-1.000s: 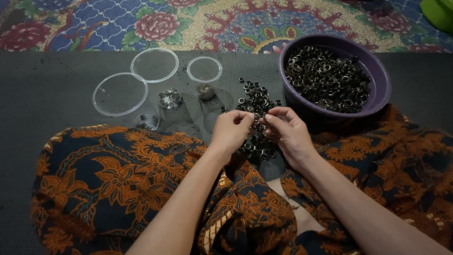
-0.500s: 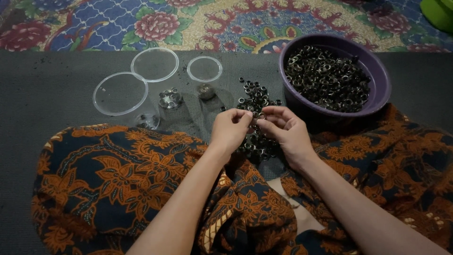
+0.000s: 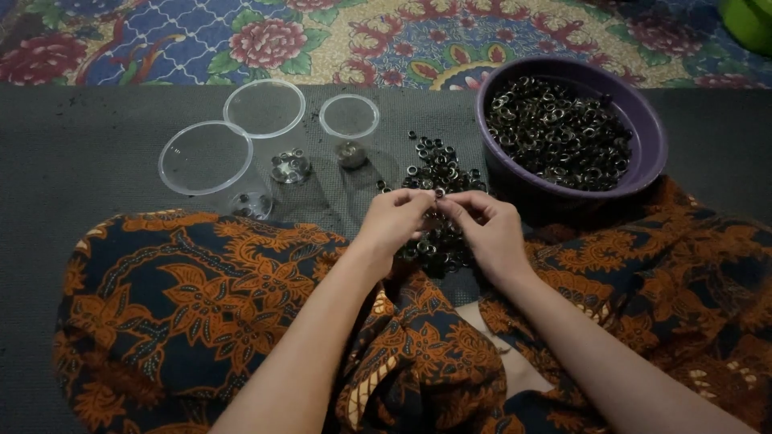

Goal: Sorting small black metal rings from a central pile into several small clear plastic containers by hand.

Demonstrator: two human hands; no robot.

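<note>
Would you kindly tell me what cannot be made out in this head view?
- What the left hand and right hand pinch: too small, covered by fingers.
- Part of the loose ring pile: hidden behind both hands.
- Contents of the clear cups: too small.
- Green object: cut by the top right corner.

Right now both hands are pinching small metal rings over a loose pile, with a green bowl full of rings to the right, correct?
Not quite: the bowl is purple, as the head view shows. The left hand and right hand do pinch small metal rings over the loose pile.

Dim, soft indoor light; faint shadows, dark corners, slightly soft focus, no glare.
</note>
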